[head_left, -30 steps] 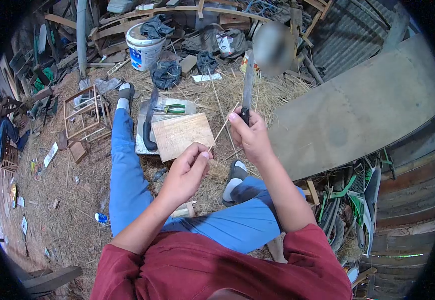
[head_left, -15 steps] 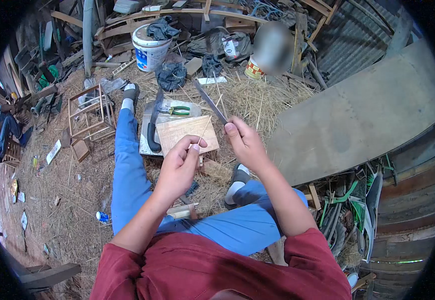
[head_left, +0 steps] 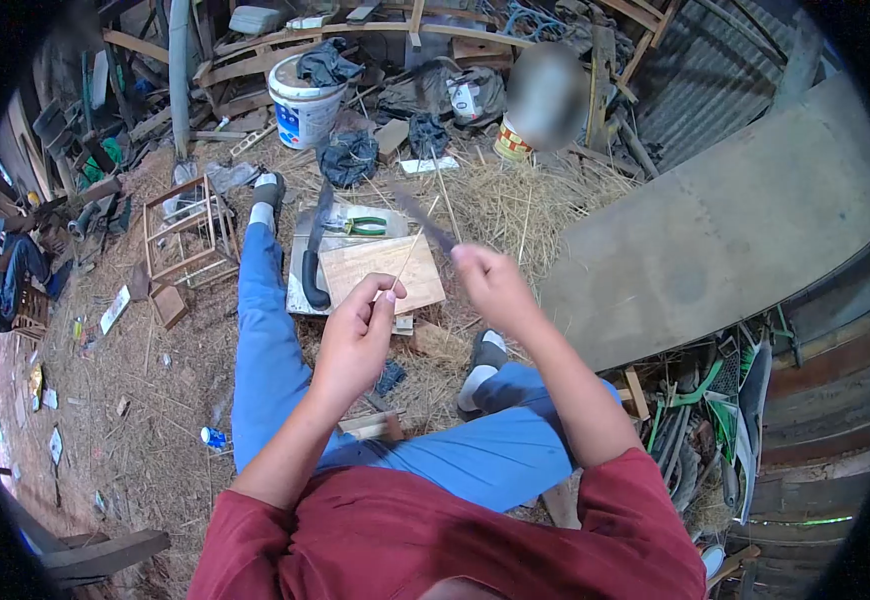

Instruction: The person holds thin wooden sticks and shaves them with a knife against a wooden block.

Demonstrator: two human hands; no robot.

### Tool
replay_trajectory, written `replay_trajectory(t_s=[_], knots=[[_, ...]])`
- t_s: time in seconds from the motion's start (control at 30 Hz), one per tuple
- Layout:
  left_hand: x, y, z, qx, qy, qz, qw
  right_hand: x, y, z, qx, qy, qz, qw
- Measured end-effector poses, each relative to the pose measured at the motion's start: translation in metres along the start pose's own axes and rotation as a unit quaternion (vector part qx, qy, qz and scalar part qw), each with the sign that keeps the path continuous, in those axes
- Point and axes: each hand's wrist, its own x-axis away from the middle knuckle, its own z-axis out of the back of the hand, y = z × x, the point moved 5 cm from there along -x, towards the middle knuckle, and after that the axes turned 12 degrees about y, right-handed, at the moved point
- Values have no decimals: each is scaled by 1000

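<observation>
A thin light stick [head_left: 411, 256] is pinched in my left hand [head_left: 360, 330] and points up and to the right. My right hand [head_left: 495, 285] is closed round the handle of a knife [head_left: 426, 218], whose motion-blurred blade slants up to the left, beyond the stick's tip. Behind my left hand a square wooden board [head_left: 380, 270] lies on a low stand. Beside it are a large black-handled blade [head_left: 316, 255] and green-handled pliers [head_left: 360, 226].
My legs stretch out on both sides of the board. At the left stands a small wooden frame [head_left: 190, 232]. A white bucket [head_left: 305, 105] is beyond the board. A large flat panel [head_left: 705, 230] fills the right. Straw [head_left: 545, 205] covers the ground.
The knife has gone from upright to slanting left over the stick. My left hand has moved slightly left and up with the stick, and the view has shifted a little.
</observation>
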Motion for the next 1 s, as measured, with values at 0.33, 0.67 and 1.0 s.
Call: replay_trajectory(t_s=[0.33, 0.67, 1.0], knots=[[3, -4, -3, 8, -12, 15, 1000, -6, 7, 2, -136, -19, -62, 989], [1, -3, -6, 114, -36, 64, 991, 7, -23, 1, 97, -24, 269, 958], [1, 0, 2, 41, -12, 71, 997, 11, -20, -4, 96, -79, 285, 950]])
